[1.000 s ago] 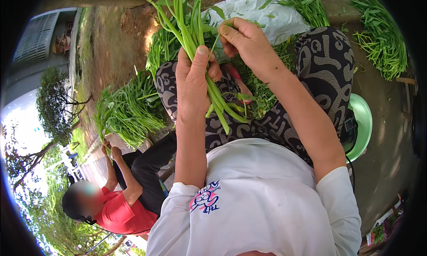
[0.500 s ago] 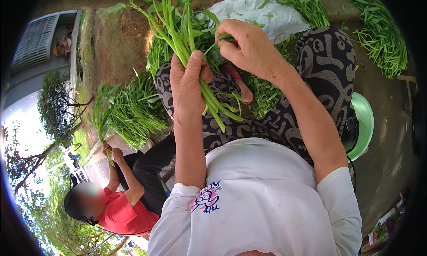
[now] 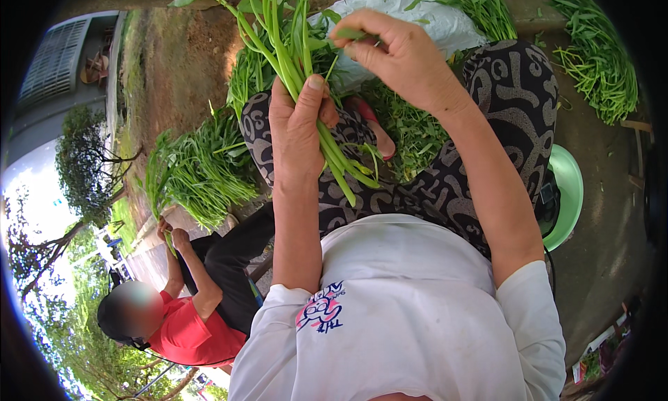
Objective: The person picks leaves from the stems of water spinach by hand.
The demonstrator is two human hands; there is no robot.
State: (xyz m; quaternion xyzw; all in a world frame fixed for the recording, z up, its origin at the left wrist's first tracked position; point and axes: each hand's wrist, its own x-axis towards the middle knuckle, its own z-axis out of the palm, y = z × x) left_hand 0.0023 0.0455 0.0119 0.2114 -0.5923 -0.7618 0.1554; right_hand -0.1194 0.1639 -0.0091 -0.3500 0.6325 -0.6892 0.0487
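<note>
Bare brown ground (image 3: 184,67) stretches off to the left of the left grip (image 3: 298,126). Well apart, below and left of that grip, a person in a red shirt (image 3: 191,331) bends over a few green stems. Dark trousers with a pale pattern (image 3: 511,98) spread under and to the right of the right grip (image 3: 414,63). A white sack (image 3: 445,35) lies beyond the right grip; one heap of greens (image 3: 209,171) sits left of the left grip, another (image 3: 598,60) far right of the right one. A pale green basin (image 3: 572,199) stands below and right of the right grip. The left grip is closed around a bunch of leafy stems (image 3: 282,53), tops above, ends below. The right grip, just beside it, loosely pinches a small leaf (image 3: 351,34).
</note>
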